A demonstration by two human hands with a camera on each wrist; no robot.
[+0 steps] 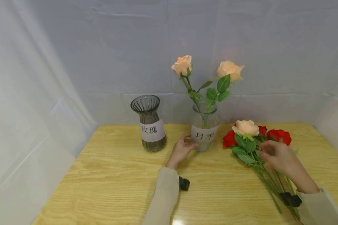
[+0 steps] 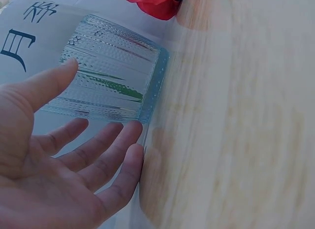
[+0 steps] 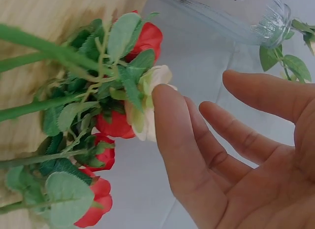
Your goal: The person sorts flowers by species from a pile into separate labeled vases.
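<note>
My left hand [image 1: 181, 150] is at the lower left side of the clear glass vase [image 1: 204, 134], which has a white label and stands upright. In the left wrist view, the thumb lies over the vase's face while the loosely spread fingers [image 2: 106, 155] are along its base. Two peach roses, one on the left [image 1: 183, 66] and one on the right [image 1: 229, 70], stand in that vase. My right hand [image 1: 281, 157] hovers above the pile of flowers with bent, parted fingers and nothing gripped. Nearest to it is a peach rose [image 1: 245, 128] lying on red roses [image 1: 279, 136].
A dark grey fluted vase [image 1: 146, 117] with a white label stands to the left, no flowers in it. Long green stems [image 1: 270, 184] run toward the front right of the wooden table [image 1: 124, 187]. A pale curtain [image 1: 124, 56] hangs behind.
</note>
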